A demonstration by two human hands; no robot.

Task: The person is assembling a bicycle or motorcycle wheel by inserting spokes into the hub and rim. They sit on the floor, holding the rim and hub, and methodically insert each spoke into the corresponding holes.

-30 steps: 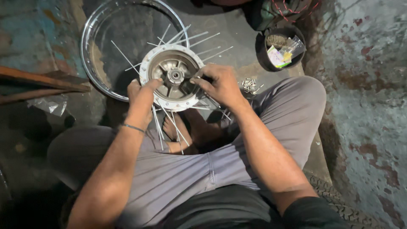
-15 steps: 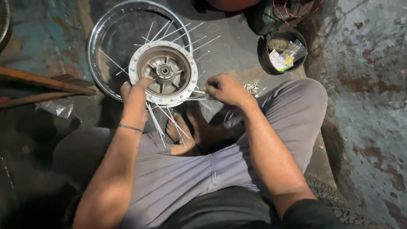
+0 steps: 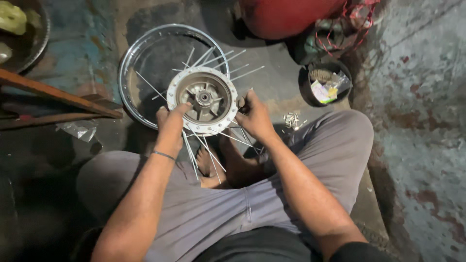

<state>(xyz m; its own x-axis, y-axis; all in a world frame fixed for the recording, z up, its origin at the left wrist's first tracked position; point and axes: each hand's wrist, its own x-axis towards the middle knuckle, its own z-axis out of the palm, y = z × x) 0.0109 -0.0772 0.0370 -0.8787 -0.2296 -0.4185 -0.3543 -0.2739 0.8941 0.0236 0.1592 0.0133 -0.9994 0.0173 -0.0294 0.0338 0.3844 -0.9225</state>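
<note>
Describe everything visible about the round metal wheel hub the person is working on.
The round grey metal wheel hub faces the camera, showing a pale drilled flange around a recessed drum with ribs and a central axle bore. Thin silver spokes fan loosely from its flange, above and below. It sits over the chrome wheel rim lying on the floor, just past the person's crossed legs. The left hand grips its lower left edge; the right hand touches its right edge at the spokes.
</note>
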